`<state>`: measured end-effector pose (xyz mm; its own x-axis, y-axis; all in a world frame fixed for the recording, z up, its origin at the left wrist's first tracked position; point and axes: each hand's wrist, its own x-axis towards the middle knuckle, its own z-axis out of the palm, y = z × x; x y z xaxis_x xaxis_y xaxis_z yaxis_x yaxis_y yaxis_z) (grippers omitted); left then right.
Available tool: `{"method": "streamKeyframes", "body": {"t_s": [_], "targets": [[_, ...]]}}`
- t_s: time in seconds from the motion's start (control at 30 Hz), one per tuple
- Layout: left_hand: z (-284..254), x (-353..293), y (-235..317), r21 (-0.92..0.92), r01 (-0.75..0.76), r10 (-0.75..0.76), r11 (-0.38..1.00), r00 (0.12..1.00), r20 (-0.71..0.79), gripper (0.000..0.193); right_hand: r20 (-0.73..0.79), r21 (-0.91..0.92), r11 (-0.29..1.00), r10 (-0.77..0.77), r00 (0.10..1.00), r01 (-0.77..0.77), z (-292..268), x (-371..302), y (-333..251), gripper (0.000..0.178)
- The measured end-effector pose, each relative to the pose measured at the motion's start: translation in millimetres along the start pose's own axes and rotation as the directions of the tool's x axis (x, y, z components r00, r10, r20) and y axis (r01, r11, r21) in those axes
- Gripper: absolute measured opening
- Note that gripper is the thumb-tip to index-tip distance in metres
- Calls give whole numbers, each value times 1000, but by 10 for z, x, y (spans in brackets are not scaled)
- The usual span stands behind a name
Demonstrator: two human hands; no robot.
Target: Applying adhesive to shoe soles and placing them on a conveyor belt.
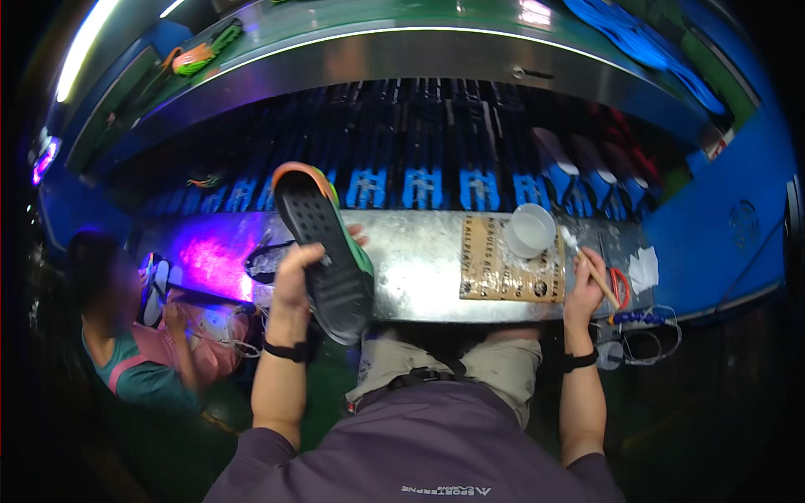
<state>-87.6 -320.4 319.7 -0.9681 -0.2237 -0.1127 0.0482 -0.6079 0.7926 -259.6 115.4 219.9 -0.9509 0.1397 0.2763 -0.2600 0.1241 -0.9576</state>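
In my left hand (293,283) I hold a shoe sole (323,243) upright at a tilt. Its inner face is black with a grid of small hollows, and its edges are orange and green. My thumb lies over that face, and fingertips show at the far side. My right hand (583,293) is closed round the wooden handle of a brush (594,272) with a white tip, off to the right. The brush tip is beside a round whitish tub (530,231), apart from the sole. The tub sits on a piece of printed brown cardboard (484,281).
Behind the metal worktop (411,285) runs a conveyor with rows of blue soles (423,186). An upper shelf (419,38) spans the back. White paper (644,270) and red cord (620,289) lie right. At left, a co-worker (138,352) holds a pale-blue sole (155,289) near purple light.
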Motion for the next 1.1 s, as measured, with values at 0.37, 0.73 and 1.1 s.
{"method": "streamKeyframes", "body": {"t_s": [0.37, 0.73, 1.1], "targets": [[213, -334, -897, -248, 247, -200, 937, 959, 199, 59, 474, -481, 837, -2, 881, 261, 474, 593, -704, 17], [172, -715, -855, -388, 436, -482, 812, 876, -25, 46, 448, -453, 866, 16, 894, 212, 510, 507, -744, 13], [366, -890, -836, 218, 179, -188, 959, 982, 20, 35, 857, -5, 990, -66, 511, 138, 768, -156, -1174, 13]]}}
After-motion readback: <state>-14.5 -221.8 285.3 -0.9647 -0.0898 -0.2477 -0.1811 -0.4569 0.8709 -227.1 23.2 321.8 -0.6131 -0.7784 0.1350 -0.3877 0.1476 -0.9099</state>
